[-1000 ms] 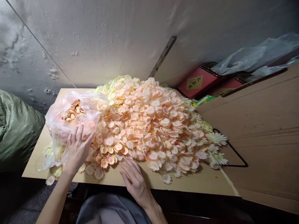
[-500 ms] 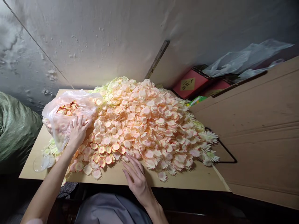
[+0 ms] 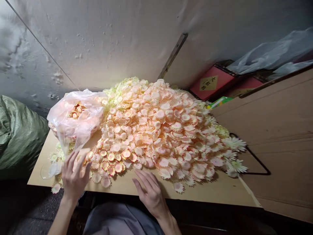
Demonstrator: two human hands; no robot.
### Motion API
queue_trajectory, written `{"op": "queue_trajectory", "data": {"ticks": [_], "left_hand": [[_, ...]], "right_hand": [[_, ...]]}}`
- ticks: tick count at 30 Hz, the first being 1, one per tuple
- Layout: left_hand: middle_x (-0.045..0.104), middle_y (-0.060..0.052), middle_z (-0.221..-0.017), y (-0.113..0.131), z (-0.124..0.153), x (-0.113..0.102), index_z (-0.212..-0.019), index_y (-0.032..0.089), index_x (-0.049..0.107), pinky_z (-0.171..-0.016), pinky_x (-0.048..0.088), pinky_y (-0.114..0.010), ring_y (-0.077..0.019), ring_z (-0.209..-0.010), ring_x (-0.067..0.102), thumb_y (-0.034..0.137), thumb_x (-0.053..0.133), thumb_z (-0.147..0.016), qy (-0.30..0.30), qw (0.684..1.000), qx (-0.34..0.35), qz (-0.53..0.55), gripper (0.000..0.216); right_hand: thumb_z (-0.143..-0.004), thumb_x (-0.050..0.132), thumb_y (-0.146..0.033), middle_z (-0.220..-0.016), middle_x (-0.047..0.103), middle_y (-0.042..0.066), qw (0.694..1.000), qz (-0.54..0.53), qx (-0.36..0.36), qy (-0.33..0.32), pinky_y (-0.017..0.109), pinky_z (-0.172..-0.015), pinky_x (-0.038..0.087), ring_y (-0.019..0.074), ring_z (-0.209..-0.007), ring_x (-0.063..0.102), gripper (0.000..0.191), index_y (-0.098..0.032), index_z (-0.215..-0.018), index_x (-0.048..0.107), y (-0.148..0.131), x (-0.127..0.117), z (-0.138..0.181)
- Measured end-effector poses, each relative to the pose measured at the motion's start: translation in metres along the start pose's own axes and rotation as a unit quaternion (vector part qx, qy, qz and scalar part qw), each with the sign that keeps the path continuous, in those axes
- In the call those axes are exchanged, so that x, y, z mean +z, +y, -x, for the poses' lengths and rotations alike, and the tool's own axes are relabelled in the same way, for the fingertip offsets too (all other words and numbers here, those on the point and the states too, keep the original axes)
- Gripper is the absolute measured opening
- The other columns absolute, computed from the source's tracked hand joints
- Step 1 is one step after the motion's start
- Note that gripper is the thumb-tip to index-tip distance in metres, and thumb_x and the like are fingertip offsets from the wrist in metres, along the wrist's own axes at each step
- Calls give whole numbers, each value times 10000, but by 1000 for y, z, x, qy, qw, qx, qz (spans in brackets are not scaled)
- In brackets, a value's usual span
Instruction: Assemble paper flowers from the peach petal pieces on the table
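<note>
A big heap of peach and cream fabric flower petals (image 3: 161,130) covers a wooden board (image 3: 215,191). At its left edge lies a clear plastic bag (image 3: 75,119) filled with more orange-pink petals. My left hand (image 3: 73,178) hovers over the board's near left edge, just below the bag, fingers spread and holding nothing. My right hand (image 3: 150,191) rests flat on the board at the heap's near edge, its fingers stretched toward the petals.
A green woven sack (image 3: 19,140) sits to the left of the board. Red boxes (image 3: 212,83) and crumpled clear plastic (image 3: 271,54) lie at the back right. A cardboard sheet (image 3: 281,130) rises on the right, and a grey wall stands behind.
My left hand has come off the plastic bag and pulled back toward me to the board's near edge. My right hand stays at the heap's near edge.
</note>
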State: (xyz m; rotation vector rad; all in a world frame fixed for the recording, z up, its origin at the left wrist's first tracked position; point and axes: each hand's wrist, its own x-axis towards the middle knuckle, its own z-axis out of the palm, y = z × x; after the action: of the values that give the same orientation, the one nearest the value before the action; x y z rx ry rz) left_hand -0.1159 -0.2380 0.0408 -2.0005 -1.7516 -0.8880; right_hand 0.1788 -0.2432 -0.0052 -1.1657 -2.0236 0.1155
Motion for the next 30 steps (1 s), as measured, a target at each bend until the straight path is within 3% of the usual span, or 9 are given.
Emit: {"op": "queue_trajectory", "data": {"ticks": [3,6,8,11,15,19,23,26,30], "left_hand": [[397,-152,-1534,14,50,-7,-1401,302,508,-1051,431,-584,-401,-1383,416,282,710,-828,-81,994,-68,-23,607],[218,-137,-1622,16,71,4,-1475,341,397,-1073,364,-680,-442,-1464,253,273,660,-862,-138,985,-100,1,670],[202,-156,-1623,13,68,17,-1485,319,377,-1071,358,-690,-443,-1468,243,273,625,-886,-157,983,-94,11,650],[299,-169,-1581,5,48,37,-1442,282,440,-1066,391,-650,-424,-1467,254,273,585,-911,-164,983,-76,18,551],[467,-215,-1446,-3,15,53,-1344,192,547,-982,481,-593,-410,-1341,449,288,532,-940,-180,980,-89,3,416],[585,-210,-1298,-7,2,50,-1243,153,582,-931,527,-542,-368,-1212,567,290,565,-928,-140,986,-91,-4,344],[633,-177,-1236,-9,12,37,-1191,165,575,-963,539,-492,-315,-1183,609,217,630,-885,-58,996,-40,48,316],[652,-159,-1243,-10,21,30,-1215,176,572,-983,546,-460,-285,-1183,630,126,665,-844,14,997,19,72,385],[694,-143,-1179,-7,22,29,-1201,175,595,-982,544,-468,-280,-1157,650,63,693,-801,36,994,60,85,427]], "right_hand": [[-897,614,-129,-1217,670,160,1000,-2,4,-10,455,-923,568,275,-1145,623,353,-159,-1249,614,1,5,2],[-890,609,-117,-1285,629,162,1000,-4,5,-30,477,-950,563,293,-1221,576,352,-181,-1235,638,2,8,0],[-890,604,-114,-1289,624,168,999,-2,-1,-38,491,-965,555,298,-1221,572,355,-178,-1236,644,1,9,-4],[-896,599,-119,-1296,619,182,999,2,-10,-41,503,-979,543,298,-1195,581,354,-164,-1244,645,-2,8,-10],[-900,592,-118,-1294,623,170,999,-6,-1,-39,485,-970,548,297,-1209,573,377,-180,-1269,634,-4,6,-10],[-913,545,-73,-1243,660,123,999,-16,1,-41,450,-943,562,266,-1164,599,450,-222,-1336,583,3,7,-3],[-925,485,-26,-1154,702,77,998,-27,-15,-45,403,-929,558,228,-1088,623,536,-246,-1413,504,14,10,-6],[-930,455,-36,-1212,695,61,997,-2,-27,-73,426,-967,513,236,-1109,609,564,-264,-1446,465,18,14,-18],[-913,478,-48,-1247,690,54,992,43,-55,-109,461,-975,440,268,-1136,576,563,-249,-1439,475,20,18,-42]]}}
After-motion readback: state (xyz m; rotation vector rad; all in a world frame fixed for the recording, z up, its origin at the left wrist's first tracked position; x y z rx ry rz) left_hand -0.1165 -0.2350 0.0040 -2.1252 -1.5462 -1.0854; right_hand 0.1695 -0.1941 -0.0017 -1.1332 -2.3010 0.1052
